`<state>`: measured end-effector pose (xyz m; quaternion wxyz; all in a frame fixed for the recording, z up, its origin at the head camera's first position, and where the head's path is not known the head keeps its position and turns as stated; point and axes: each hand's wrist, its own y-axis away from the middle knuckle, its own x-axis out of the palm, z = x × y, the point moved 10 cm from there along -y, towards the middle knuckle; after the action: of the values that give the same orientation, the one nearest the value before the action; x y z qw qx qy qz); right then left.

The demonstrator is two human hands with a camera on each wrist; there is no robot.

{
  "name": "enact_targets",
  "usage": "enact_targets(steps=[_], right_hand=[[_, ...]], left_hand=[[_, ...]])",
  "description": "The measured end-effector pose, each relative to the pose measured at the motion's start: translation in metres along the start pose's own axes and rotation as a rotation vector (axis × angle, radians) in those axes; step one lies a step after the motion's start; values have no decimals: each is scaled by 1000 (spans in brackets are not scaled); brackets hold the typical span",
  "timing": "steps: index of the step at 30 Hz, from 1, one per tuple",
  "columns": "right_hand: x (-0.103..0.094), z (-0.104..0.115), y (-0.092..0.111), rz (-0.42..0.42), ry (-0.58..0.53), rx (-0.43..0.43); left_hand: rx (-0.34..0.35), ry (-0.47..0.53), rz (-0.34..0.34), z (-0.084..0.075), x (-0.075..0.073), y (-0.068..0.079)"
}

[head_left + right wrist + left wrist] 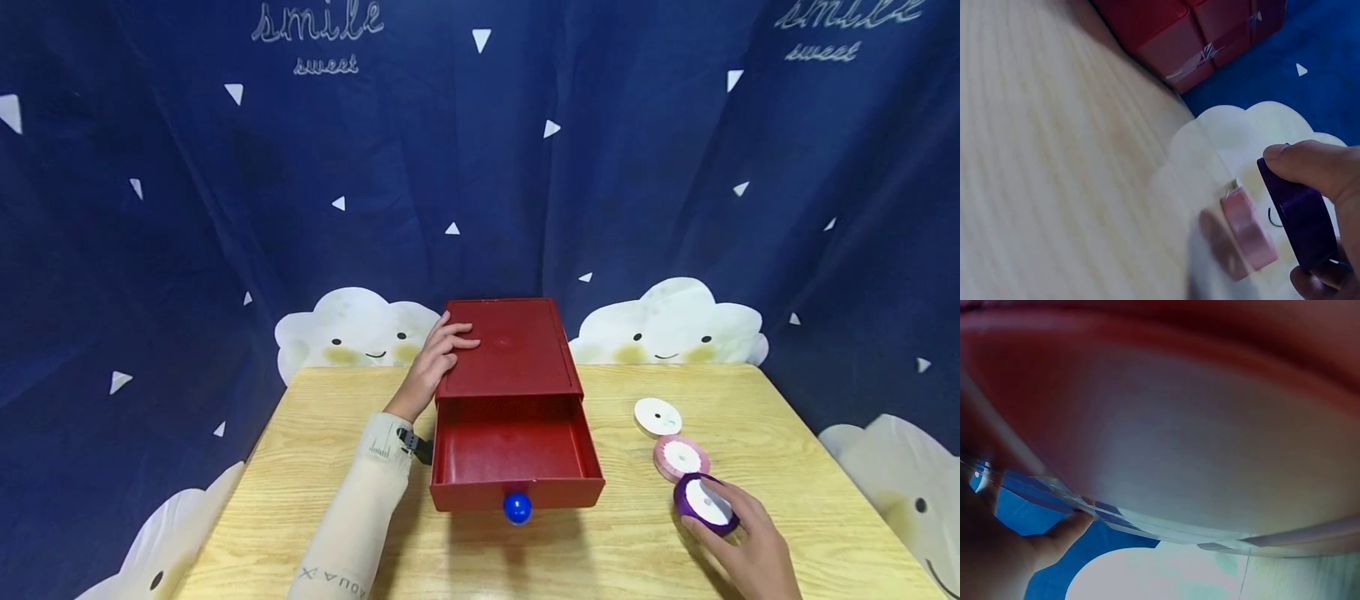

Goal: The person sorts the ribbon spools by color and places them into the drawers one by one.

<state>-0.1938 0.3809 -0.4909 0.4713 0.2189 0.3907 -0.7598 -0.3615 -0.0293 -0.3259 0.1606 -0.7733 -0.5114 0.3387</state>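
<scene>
A red box point(501, 346) stands on the table with its red drawer point(517, 493) pulled out toward me; a blue ball knob point(517, 507) sits on the drawer front. My left hand point(438, 358) rests on the left edge of the box top, fingers spread over it. At the right, my right hand point(750, 542) grips a roll of purple ribbon point(1297, 215) between thumb and fingers. Just beyond it lies a pink ribbon roll point(682, 458), with a white roll point(657, 417) farther back. The left wrist view is mostly filled by the box's blurred side point(1197, 444).
The wooden table point(330, 400) carries the box and the rolls. A dark blue curtain point(480, 167) with white triangles and smiling clouds hangs behind and at both sides. Clear tape point(1207, 53) runs along the box's side.
</scene>
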Motion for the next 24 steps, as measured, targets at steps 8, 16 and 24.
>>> enact_targets(steps=[8,16,24], right_hand=[[-13,25,-9,-32,-38,-65],[-22,61,-21,-34,-139,-96],[-23,95,-36,-5,-165,-130]], left_hand=[[-2,9,-1,-1,0,0],[-7,3,16,-1,1,0],[6,16,-1,0,-1,1]])
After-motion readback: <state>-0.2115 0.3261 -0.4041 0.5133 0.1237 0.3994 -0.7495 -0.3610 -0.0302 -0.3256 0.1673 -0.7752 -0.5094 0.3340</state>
